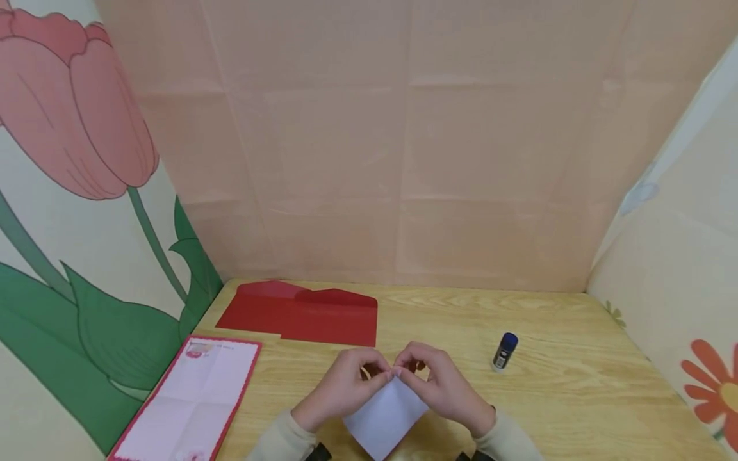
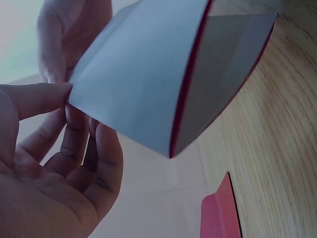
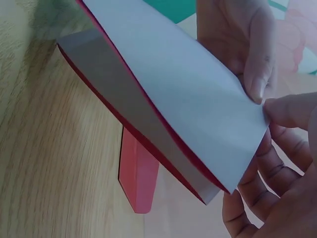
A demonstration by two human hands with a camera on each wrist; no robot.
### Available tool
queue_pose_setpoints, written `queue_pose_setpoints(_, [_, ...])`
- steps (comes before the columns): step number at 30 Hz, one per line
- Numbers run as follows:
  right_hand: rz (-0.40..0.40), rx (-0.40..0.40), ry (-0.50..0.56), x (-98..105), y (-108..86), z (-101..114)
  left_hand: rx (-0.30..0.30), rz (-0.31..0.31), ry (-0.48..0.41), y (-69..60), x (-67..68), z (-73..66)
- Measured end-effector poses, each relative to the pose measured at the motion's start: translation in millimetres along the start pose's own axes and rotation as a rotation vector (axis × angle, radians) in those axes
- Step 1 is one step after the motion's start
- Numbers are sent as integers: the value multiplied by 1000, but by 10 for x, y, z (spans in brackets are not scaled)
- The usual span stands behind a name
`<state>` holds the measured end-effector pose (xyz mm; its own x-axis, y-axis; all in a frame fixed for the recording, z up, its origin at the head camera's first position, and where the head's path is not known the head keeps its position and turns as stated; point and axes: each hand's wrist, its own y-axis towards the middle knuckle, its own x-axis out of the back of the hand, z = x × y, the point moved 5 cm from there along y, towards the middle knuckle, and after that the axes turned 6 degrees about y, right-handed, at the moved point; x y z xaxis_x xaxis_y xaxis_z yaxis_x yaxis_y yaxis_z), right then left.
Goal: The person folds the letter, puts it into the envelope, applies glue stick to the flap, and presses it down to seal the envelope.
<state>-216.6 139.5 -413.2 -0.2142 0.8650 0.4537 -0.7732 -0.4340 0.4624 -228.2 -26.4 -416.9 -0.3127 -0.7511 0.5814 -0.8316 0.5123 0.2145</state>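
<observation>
A folded sheet of paper (image 1: 385, 416), white with red along its edges, is held above the near part of the table. My left hand (image 1: 347, 382) pinches its far corner between thumb and fingers. Right beside it my right hand (image 1: 439, 385) pinches the same corner, the two thumbs almost meeting. From the left wrist view, the paper (image 2: 133, 69) has two layers standing apart at the red-edged side. The same gap between layers of the paper (image 3: 183, 94) shows in the right wrist view.
Two red envelopes (image 1: 328, 323) with raised flaps overlap at the table's back left. A creased letter sheet (image 1: 187, 403) with a scalloped red border lies at the left. A blue-capped glue stick (image 1: 505, 352) stands on the wooden table (image 1: 576, 397) to the right.
</observation>
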Motion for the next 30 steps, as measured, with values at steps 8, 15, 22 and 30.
queue_pose_setpoints(8, [1, 72, -13, -13, 0, 27, 22, -23, -14, 13, -24, 27])
queue_pose_setpoints(15, [-34, 15, 7, -13, -15, -20, 25, -54, -26, 15, -15, 14])
queue_pose_setpoints(22, [-51, 37, -24, -4, -21, -13, 39, -36, -24, 22, -40, 36])
queue_pose_setpoints(30, [-60, -185, 4, 24, -59, -177, 66, 24, -17, -7, -50, 92])
